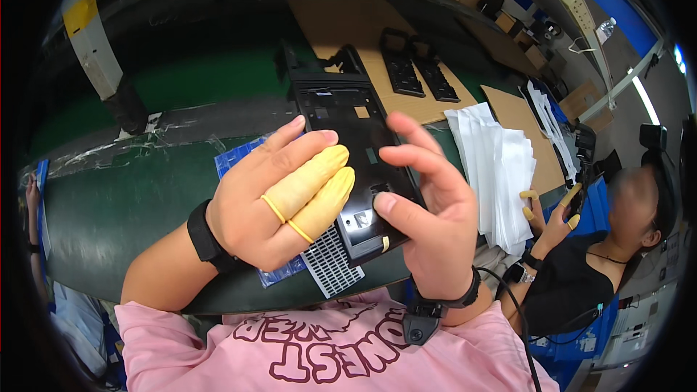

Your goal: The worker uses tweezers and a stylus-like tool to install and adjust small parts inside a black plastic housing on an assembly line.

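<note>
A flat black plastic housing [346, 125] lies lengthwise in front of me, with a glossy strip at its near end and small pads on its face. Over its left side reaches my left hand [254, 181], fingers stretched out, two of them in yellow finger cots [312, 189]. My right hand [443, 229] is at the right side, thumb touching the surface near the glossy end and the other fingers spread above it. Neither hand grips anything visible. A small pale tab [385, 243] sits at the near corner. Beneath the housing, a white gridded sheet [330, 268] sticks out.
Blue plastic material [236, 157] shows under my left hand. Two black frames [403, 72] lie on cardboard [341, 18] at the back. White sheets [494, 167] are stacked at right. A co-worker [581, 261] sits there, handling a dark part. A post [98, 58] stands at left.
</note>
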{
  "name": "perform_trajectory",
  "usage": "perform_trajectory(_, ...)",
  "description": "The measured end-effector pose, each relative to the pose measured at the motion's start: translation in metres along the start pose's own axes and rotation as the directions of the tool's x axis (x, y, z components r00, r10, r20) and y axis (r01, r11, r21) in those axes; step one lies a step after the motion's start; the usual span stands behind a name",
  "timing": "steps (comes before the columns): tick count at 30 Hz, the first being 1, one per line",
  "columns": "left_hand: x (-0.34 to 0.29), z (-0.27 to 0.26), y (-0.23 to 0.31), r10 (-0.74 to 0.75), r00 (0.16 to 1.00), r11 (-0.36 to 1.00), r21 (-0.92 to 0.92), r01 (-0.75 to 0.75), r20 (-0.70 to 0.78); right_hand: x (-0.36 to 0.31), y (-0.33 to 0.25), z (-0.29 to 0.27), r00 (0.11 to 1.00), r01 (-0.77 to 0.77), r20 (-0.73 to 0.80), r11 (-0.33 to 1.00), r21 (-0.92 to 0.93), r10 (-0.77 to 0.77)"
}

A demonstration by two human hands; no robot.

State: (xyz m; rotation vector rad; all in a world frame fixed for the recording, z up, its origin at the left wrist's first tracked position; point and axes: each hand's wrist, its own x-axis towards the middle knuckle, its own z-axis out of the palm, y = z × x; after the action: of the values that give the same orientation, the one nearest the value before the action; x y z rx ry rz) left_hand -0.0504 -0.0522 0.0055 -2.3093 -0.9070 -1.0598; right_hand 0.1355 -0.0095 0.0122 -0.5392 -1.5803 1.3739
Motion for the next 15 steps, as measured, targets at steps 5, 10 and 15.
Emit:
perform_trajectory(5,0.001,0.0,0.001,0.087,0.995,0.995,0.063,-0.084,-0.047,-0.006,-0.008,-0.011,0.971,-0.183,-0.033,0.827,0.532,0.237)
perform_trajectory(10,0.024,-0.014,0.018,0.182,0.983,0.97,0.173,-0.174,-0.033,-0.022,-0.021,-0.037,0.92,-0.392,0.238,0.753,0.529,0.312)
perform_trajectory(15,0.038,-0.008,0.015,0.323,0.877,0.936,0.257,-0.24,-0.356,-0.006,-0.107,-0.065,0.967,0.206,-0.228,0.885,0.418,-0.118)
